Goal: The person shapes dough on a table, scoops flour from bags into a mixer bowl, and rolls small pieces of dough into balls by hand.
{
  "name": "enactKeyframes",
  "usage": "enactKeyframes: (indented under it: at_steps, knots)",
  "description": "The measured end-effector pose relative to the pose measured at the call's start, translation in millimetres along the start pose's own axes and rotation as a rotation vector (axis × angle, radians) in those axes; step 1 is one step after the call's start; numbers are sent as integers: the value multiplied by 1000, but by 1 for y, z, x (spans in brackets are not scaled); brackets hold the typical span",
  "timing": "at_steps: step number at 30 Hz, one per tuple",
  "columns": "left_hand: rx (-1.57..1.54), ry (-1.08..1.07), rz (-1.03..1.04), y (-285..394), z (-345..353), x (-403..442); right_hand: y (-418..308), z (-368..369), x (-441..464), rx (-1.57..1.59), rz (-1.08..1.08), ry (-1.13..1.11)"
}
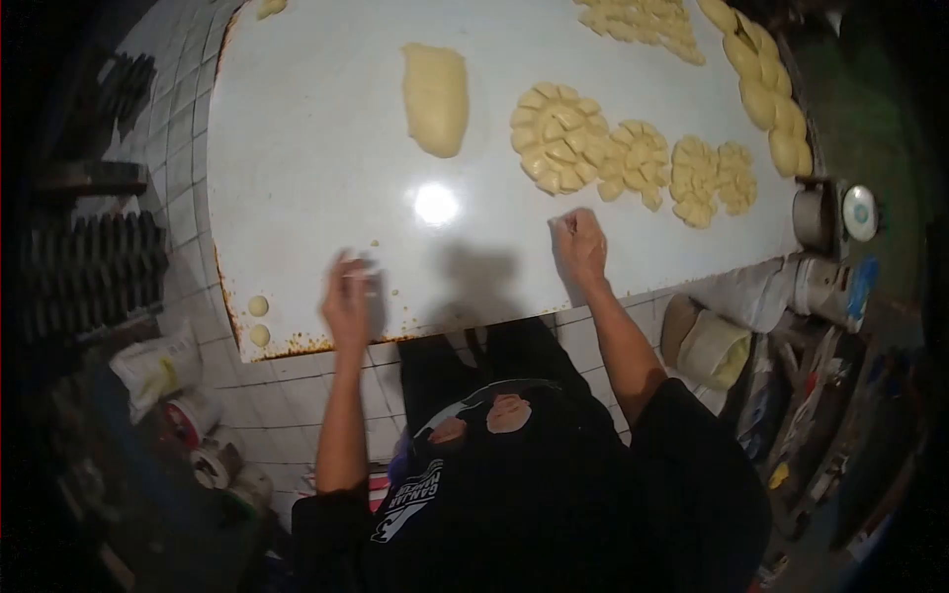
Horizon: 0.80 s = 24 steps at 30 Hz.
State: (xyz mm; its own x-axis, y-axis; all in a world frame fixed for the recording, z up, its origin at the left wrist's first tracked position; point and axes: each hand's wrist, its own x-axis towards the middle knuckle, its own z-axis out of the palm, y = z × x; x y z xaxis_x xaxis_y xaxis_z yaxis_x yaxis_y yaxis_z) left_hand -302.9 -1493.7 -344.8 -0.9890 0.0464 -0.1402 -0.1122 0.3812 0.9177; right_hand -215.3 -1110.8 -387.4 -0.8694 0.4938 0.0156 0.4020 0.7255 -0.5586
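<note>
My left hand [346,298] is over the near left part of the white table [306,168], its fingers curled around a small greyish thing too blurred to name. Dough crumbs lie on the table beside it. My right hand [583,244] is closed in a fist near the front edge; whatever it may hold is hidden. Just beyond that fist lies a round of dough pieces [560,138] cut like a flower, with smaller cut clusters [695,181] to its right. A smooth, flattened oblong of dough [435,99] lies farther back, between my hands.
Two small dough balls [258,305] sit at the rusty left corner. Long twisted dough pieces [766,94] line the right edge, and more cut dough [643,25] lies at the back. Containers [714,348] stand right of the table; dark racks [94,262] are at left.
</note>
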Motion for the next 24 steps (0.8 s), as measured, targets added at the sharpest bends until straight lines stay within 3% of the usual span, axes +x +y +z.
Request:
enactKeyframes:
  at_steps: [1,3,4,6,9,11,12,14,16,17,19,20,22,24]
  knots:
    - [-39,-88,8,25,39,-10,-1,-12,10,20,26,4]
    - [-30,-325,-68,23,97,-24,-2,-29,36,-55,-347,236]
    - [-113,-392,-125,33,121,-32,9,-27,48,-47,-334,229]
    - [-257,-519,-234,36,170,-38,29,-22,77,-201,-390,-25]
    - [-397,-653,-413,41,212,-58,59,-3,66,-208,-363,-70]
    - [-617,-687,-854,67,223,-71,54,-3,4,-115,-233,-409]
    - [-678,-658,-962,62,228,-83,34,-20,-23,-3,-137,-624]
    - [-666,-701,-876,37,217,-107,18,-31,-84,379,-205,-567]
    - [-625,-709,-635,15,201,-105,32,-18,-57,401,-238,-437]
    - [-614,-699,-648,14,184,-98,42,-7,-41,420,-250,-303]
    - [-265,-490,-442,23,152,-77,37,-9,24,155,-62,-71]
    - [-206,-467,-376,20,137,-72,33,-18,46,91,-98,-9]
    - [-104,-526,-221,14,117,-55,30,-18,61,-42,-256,82]
    - [-177,-571,-215,24,121,-45,32,-4,63,-30,-215,45]
